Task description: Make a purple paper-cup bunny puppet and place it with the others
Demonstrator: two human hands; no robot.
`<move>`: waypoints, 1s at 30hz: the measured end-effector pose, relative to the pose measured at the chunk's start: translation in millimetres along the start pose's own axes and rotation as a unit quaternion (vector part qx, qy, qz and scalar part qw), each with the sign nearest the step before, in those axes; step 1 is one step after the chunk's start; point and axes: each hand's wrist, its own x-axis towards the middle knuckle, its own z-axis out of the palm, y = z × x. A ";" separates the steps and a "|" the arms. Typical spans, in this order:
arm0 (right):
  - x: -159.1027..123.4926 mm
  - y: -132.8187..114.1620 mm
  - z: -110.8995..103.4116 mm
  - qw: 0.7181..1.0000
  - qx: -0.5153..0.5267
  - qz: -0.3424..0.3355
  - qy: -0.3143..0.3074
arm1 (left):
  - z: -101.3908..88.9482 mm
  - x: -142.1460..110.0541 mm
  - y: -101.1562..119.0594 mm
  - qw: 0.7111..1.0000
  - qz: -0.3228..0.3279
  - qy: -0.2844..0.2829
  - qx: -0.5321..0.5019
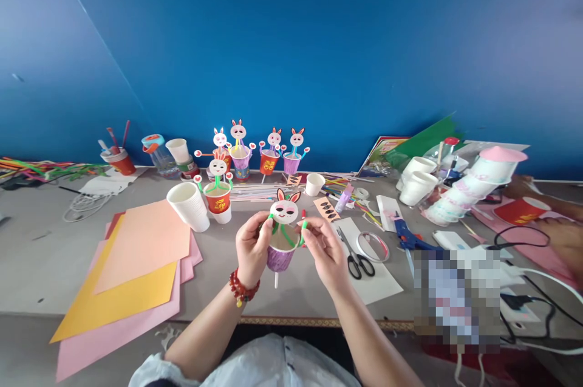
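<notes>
A purple-coloured paper cup [279, 259] is between my hands, with a white stick below it. Above its mouth stands a paper rabbit face [284, 212] with pink-lined ears, and green pipe cleaners [288, 232] rise from inside. My left hand [255, 244] is closed at the cup's left side, pinching the green pipe cleaner on that side. With thumb and fingertips, my right hand [324, 247] grips the green pipe cleaner on the right. A small red piece [303, 214] shows just above those fingertips. Where the pipe cleaners meet the cup is partly hidden.
Finished rabbit cups [268, 162] line the back by the blue wall. Stacked white cups [187, 205] and coloured paper sheets [132, 253] lie left. Black scissors [361, 265], a tape roll [373, 246], a blue glue gun [412, 235] and cables [532, 277] lie right.
</notes>
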 end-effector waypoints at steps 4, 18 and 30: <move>5.1 -0.4 0.5 0.999 -0.030 -0.013 -0.007 | 1.3 -1.3 3.0 1.000 0.012 -0.006 0.012; 10.8 -6.4 -1.4 0.994 -0.090 -0.064 -0.018 | -2.2 -3.5 0.2 0.999 0.022 -0.028 0.001; 15.4 5.6 3.4 0.994 -0.087 -0.059 0.013 | 4.7 -6.8 -7.1 0.994 -0.072 -0.008 -0.079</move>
